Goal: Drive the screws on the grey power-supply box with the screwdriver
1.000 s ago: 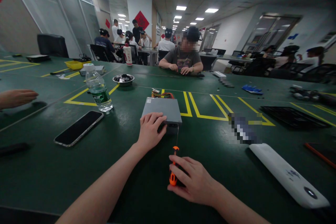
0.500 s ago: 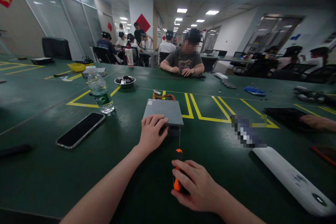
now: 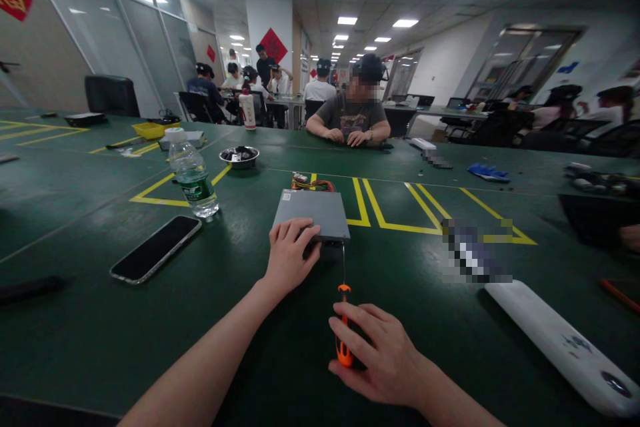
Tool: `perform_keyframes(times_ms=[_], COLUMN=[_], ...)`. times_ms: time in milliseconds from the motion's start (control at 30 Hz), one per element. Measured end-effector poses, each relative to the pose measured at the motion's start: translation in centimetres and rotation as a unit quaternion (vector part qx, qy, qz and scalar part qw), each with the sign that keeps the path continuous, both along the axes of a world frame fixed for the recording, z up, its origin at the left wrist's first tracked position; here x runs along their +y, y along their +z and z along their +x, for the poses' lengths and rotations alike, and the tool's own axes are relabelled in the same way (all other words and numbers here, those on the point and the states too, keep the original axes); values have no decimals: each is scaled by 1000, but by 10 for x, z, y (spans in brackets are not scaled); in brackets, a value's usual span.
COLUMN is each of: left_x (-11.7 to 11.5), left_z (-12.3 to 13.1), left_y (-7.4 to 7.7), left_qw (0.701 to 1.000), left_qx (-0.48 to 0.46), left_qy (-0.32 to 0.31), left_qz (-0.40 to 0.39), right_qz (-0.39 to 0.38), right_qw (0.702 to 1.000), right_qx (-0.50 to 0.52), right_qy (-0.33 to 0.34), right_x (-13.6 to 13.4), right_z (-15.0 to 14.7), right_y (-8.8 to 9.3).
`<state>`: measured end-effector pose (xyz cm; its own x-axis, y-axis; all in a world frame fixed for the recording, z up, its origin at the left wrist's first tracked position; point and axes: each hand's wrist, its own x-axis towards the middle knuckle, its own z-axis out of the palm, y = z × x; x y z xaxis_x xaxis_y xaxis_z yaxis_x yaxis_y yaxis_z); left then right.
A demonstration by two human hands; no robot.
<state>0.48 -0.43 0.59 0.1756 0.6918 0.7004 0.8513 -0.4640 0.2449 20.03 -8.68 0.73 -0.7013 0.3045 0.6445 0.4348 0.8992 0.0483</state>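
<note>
A grey metal computer power supply point(image 3: 314, 208) lies on the green table, its bundle of coloured wires point(image 3: 313, 183) at the far side. My left hand point(image 3: 293, 250) grips its near left corner, fingers over the top and thumb against the front side. In my right hand point(image 3: 373, 347) is an orange and black screwdriver point(image 3: 344, 352), held between thumb and fingers. Its thin shaft points away from me and meets the near face of the power supply close to the right corner. The tip is too small to make out.
Left of the power supply are a phone point(image 3: 156, 249) and a water bottle point(image 3: 195, 180); behind stands a metal bowl point(image 3: 239, 157) of dark small parts. On the right lies a long white device point(image 3: 560, 343). A person point(image 3: 350, 113) sits across the table point(image 3: 250, 360).
The screwdriver handle and my right hand have shifted slightly right. My left hand stays on the power supply. At the far right, another person's hand and a dark panel have moved right.
</note>
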Motion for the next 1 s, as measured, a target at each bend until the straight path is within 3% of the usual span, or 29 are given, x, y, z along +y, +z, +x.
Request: perform_keyframes(times_ms=[167,400,1000], left_x=[0,1,0], left_z=[0,0,0], left_y=[0,-1,1], left_qw=[1000,1000,1000], left_qx=[2,6,6], left_qy=[-1,4,2], left_qz=[-5,-9,-9], right_qz=[-3,15,-11], right_qw=[1000,998,999], right_qx=[2,9,-6], right_qy=[-12,64,35], right_x=[-3,-1,2], right_z=[0,-4,-15], right_y=[1,-2,-7])
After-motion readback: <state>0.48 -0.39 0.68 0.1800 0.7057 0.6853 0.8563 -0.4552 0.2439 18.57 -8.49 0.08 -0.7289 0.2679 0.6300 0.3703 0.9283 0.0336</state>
